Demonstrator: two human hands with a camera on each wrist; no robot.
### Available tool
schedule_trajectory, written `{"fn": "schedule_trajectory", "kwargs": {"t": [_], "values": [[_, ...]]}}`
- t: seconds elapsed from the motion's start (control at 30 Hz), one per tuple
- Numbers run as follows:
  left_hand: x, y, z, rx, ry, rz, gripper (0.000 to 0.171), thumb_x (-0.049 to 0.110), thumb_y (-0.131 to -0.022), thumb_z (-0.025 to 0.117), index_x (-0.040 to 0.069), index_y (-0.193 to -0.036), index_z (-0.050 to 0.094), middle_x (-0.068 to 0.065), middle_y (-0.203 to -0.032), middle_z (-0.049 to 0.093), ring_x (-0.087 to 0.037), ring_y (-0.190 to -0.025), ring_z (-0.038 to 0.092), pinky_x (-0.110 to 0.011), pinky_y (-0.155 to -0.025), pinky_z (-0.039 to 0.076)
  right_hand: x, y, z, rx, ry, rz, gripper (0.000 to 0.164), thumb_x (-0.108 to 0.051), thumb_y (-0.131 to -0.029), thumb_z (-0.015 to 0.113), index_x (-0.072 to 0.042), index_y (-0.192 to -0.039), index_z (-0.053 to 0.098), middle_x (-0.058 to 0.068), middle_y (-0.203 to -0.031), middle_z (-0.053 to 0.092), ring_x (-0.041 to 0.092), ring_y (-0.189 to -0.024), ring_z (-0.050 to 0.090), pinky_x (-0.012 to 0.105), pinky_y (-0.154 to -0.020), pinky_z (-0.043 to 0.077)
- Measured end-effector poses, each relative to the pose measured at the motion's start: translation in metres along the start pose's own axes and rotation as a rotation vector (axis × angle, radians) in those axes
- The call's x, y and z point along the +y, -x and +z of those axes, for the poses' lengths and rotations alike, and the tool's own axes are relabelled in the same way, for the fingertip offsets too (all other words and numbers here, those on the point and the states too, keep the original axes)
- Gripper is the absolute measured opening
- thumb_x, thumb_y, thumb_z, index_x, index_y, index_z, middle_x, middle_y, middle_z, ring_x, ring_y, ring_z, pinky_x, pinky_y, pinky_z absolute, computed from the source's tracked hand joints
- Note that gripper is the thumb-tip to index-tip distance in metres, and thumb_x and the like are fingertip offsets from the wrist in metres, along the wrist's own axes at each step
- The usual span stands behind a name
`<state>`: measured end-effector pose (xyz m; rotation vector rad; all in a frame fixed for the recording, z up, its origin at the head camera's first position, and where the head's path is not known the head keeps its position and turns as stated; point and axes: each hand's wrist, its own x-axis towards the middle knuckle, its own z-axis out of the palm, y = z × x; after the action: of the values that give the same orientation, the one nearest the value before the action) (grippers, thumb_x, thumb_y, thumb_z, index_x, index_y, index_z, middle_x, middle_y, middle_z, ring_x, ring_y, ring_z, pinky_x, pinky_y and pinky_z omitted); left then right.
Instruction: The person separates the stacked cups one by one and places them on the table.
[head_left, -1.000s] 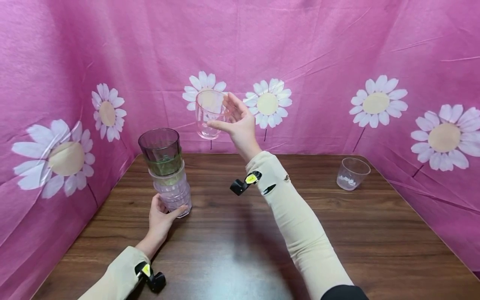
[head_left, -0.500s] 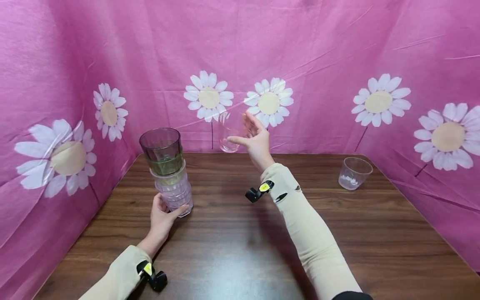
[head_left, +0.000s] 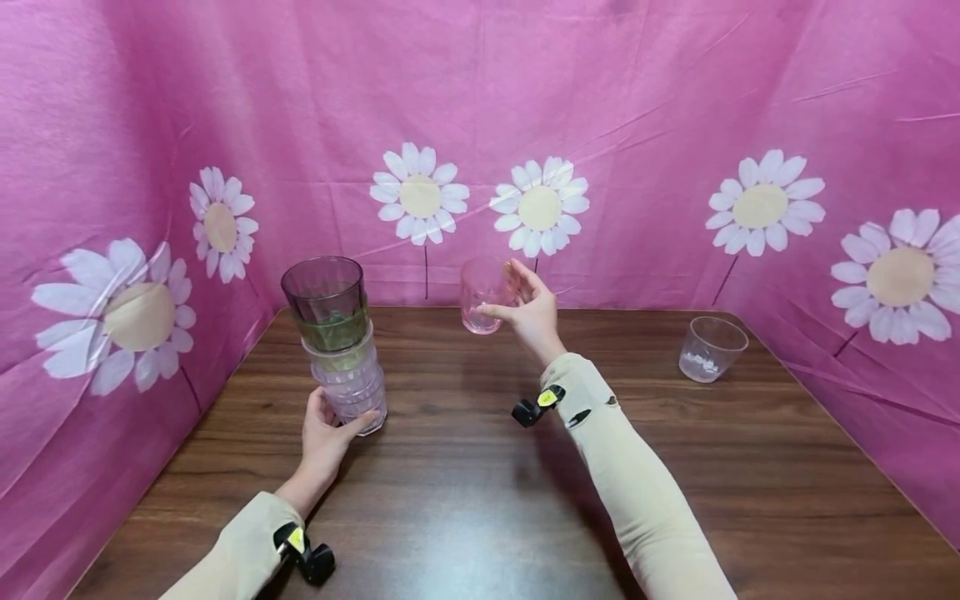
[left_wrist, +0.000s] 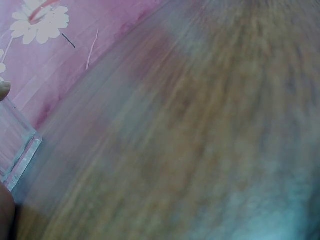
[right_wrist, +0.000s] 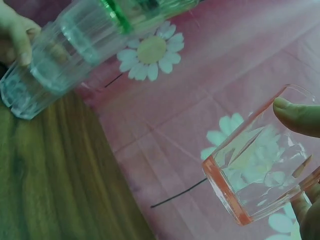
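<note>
On the left of the table stands a tall stack of drinking glasses [head_left: 351, 390]. Its top glass is dark purple [head_left: 322, 287], a green band shows below, and clear ribbed glasses form the bottom. My left hand [head_left: 324, 442] grips the lowest clear glass, whose base [left_wrist: 24, 157] peeks in at the left wrist view's edge. My right hand [head_left: 531, 317] holds a pink-tinted glass [head_left: 480, 302] upright in the air near the table's back edge. In the right wrist view, thumb and fingers go round that pink glass [right_wrist: 252, 165], which looks vacant inside.
A small clear glass [head_left: 712, 352] with white bits in its bottom stands at the back right of the wooden table [head_left: 465, 483]. A pink cloth [head_left: 622, 100] with white daisies hangs behind the table and along both sides.
My right hand has carried the pink glass rightward and down, away from the stack and closer to the table. My left hand and the stack have stayed in place.
</note>
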<state>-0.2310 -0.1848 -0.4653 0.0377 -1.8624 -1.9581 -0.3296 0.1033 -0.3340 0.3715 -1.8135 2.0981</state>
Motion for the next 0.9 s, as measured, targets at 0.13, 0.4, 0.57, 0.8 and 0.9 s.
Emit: {"fn": "schedule_trajectory", "kwargs": {"t": [0.13, 0.4, 0.57, 0.8, 0.9], "values": [[-0.001, -0.001, -0.001, 0.001, -0.003, 0.004, 0.07, -0.022, -0.071, 0.075, 0.004, -0.129, 0.044, 0.011, -0.114, 0.058, -0.002, -0.106, 0.056, -0.014, -0.09, 0.044, 0.006, 0.004, -0.008, 0.008, 0.011, 0.012, 0.087, 0.02, -0.066, 0.081, 0.003, -0.144, 0.046, 0.018, -0.143, 0.052, 0.026, -0.133, 0.049, 0.03, -0.109, 0.039], [-0.002, -0.001, -0.001, 0.003, -0.008, -0.011, 0.072, -0.022, -0.071, 0.075, 0.001, -0.13, 0.043, 0.011, -0.114, 0.057, -0.001, -0.107, 0.055, -0.014, -0.091, 0.043, 0.019, 0.011, -0.026, 0.029, 0.032, 0.056, 0.089, 0.02, -0.065, 0.081, 0.004, -0.144, 0.045, 0.019, -0.143, 0.052, 0.028, -0.134, 0.048, 0.031, -0.108, 0.041], [-0.002, 0.0, -0.001, -0.002, -0.006, -0.01, 0.072, -0.021, -0.071, 0.076, 0.001, -0.131, 0.043, 0.01, -0.114, 0.058, -0.001, -0.107, 0.055, -0.014, -0.091, 0.043, 0.024, 0.014, -0.039, 0.047, 0.055, 0.077, 0.088, 0.02, -0.065, 0.081, 0.003, -0.144, 0.046, 0.019, -0.143, 0.052, 0.027, -0.134, 0.048, 0.029, -0.107, 0.041], [-0.004, -0.001, -0.001, 0.003, 0.008, 0.004, 0.07, -0.021, -0.07, 0.075, 0.004, -0.128, 0.045, 0.011, -0.113, 0.058, -0.001, -0.106, 0.056, -0.014, -0.09, 0.044, 0.031, 0.02, -0.059, 0.054, 0.114, 0.116, 0.09, 0.019, -0.064, 0.083, 0.003, -0.144, 0.046, 0.018, -0.143, 0.052, 0.026, -0.133, 0.048, 0.028, -0.107, 0.041], [-0.004, -0.001, -0.001, 0.0, 0.012, 0.008, 0.069, -0.021, -0.07, 0.075, 0.004, -0.128, 0.045, 0.011, -0.113, 0.058, -0.002, -0.106, 0.056, -0.014, -0.09, 0.044, 0.035, 0.022, -0.068, 0.057, 0.124, 0.127, 0.091, 0.019, -0.063, 0.083, 0.003, -0.145, 0.045, 0.019, -0.142, 0.053, 0.027, -0.133, 0.049, 0.03, -0.108, 0.04]]}}
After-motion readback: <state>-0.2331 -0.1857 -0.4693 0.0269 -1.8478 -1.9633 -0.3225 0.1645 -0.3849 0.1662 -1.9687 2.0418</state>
